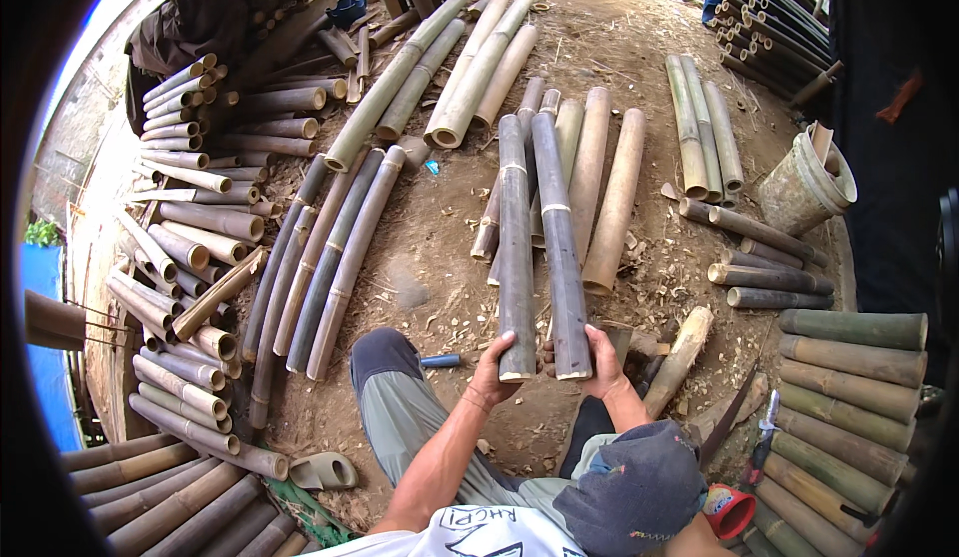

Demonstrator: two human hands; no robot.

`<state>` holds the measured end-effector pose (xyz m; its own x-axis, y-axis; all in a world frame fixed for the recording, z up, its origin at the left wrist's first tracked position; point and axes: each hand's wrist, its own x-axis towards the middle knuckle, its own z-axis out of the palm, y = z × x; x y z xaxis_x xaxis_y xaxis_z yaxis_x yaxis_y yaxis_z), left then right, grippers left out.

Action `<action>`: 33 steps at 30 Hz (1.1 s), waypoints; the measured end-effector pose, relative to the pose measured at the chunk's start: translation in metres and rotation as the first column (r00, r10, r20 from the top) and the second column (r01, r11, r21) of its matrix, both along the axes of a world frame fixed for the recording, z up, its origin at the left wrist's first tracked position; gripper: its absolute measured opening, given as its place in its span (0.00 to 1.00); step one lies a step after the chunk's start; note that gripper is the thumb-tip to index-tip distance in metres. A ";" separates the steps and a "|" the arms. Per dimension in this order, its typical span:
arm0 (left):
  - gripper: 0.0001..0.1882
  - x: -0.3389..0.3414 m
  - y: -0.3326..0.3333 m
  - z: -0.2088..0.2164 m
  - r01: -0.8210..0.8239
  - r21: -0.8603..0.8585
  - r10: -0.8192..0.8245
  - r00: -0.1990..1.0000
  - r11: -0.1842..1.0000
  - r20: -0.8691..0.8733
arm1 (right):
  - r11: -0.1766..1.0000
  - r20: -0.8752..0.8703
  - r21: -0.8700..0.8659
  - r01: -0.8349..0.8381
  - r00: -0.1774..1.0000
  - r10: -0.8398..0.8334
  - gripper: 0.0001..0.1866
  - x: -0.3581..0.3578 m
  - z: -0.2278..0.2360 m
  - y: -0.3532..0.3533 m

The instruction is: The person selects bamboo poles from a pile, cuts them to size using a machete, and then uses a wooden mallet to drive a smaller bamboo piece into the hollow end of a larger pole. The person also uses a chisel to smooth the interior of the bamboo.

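My left hand [492, 369] is wrapped round the near end of a dark bamboo pole [515, 257]. Another dark bamboo pole [562, 247], with a pale ring at its joint, has its near end in my right hand [603, 365]. Both poles point away from me side by side, their near ends a little apart and their cut rims pale. Beyond and partly beneath them, several brown and tan bamboo poles [611, 197] lie on the dirt; the held poles hide parts of these.
Stacked bamboo poles [200, 217] line the left side. More poles [479, 67] lie at the far middle. A dirty bucket [807, 185] stands at right, above a row of poles [849, 377]. Near me are a knife [764, 437], a red cup [726, 510] and a sandal [324, 471].
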<state>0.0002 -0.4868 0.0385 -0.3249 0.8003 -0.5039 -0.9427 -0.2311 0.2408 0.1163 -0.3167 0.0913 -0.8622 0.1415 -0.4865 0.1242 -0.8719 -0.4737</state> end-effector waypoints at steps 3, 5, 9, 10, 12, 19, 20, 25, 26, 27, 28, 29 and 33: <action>0.30 -0.003 0.009 0.006 -0.021 0.039 0.019 0.999 0.999 0.033 | 0.996 0.046 0.070 0.058 0.997 -0.061 0.28 0.004 -0.035 0.004; 0.31 -0.011 0.004 0.013 -0.031 0.127 0.021 0.996 0.991 0.081 | 0.962 0.124 0.265 0.060 0.988 -0.096 0.30 -0.002 -0.030 -0.006; 0.25 -0.011 -0.008 -0.021 -0.117 -0.261 0.048 0.965 0.958 -0.256 | 0.957 0.057 0.290 -0.002 0.998 -0.015 0.32 -0.020 -0.018 -0.020; 0.24 -0.005 0.004 -0.003 -0.126 -0.227 0.004 0.882 0.966 -0.472 | 0.990 0.071 0.144 -0.004 0.997 -0.006 0.31 -0.016 -0.019 -0.010; 0.24 -0.010 -0.007 0.003 -0.065 -0.124 0.012 0.923 0.990 -0.385 | 0.995 0.009 -0.091 -0.035 0.999 0.036 0.28 -0.018 -0.011 -0.006; 0.31 -0.004 -0.010 0.025 0.125 -0.028 -0.127 0.938 0.992 -0.321 | 0.997 -0.022 0.076 0.024 0.999 -0.023 0.31 -0.019 -0.003 0.010; 0.31 -0.012 -0.003 0.036 0.161 0.002 -0.153 0.937 0.987 -0.314 | 0.992 -0.034 0.124 -0.016 0.999 0.021 0.35 -0.026 0.004 0.016; 0.38 -0.043 0.055 0.120 0.148 -0.064 -0.162 0.897 0.987 -0.411 | 0.943 -0.086 0.331 -0.040 0.994 0.073 0.42 -0.055 0.097 0.044; 0.38 -0.050 0.068 0.135 0.146 -0.059 -0.157 0.902 0.988 -0.402 | 0.941 -0.069 0.338 -0.010 0.997 0.035 0.42 -0.060 0.109 0.051; 0.36 -0.058 0.072 0.152 0.140 -0.070 -0.156 0.906 0.988 -0.393 | 0.922 -0.053 0.386 -0.021 0.998 0.045 0.44 -0.071 0.113 0.055; 0.34 -0.070 0.079 0.158 0.130 -0.018 -0.126 0.909 0.991 -0.398 | 0.909 -0.037 0.416 -0.028 0.998 0.048 0.44 -0.082 0.122 0.060; 0.33 -0.080 0.087 0.166 0.127 0.034 -0.103 0.911 0.991 -0.399 | 0.895 -0.018 0.445 -0.031 0.999 0.044 0.44 -0.089 0.133 0.066; 0.33 -0.110 0.100 0.200 0.180 0.181 -0.098 0.916 0.967 -0.390 | 0.901 -0.003 0.425 -0.085 0.995 0.095 0.34 -0.113 0.182 0.079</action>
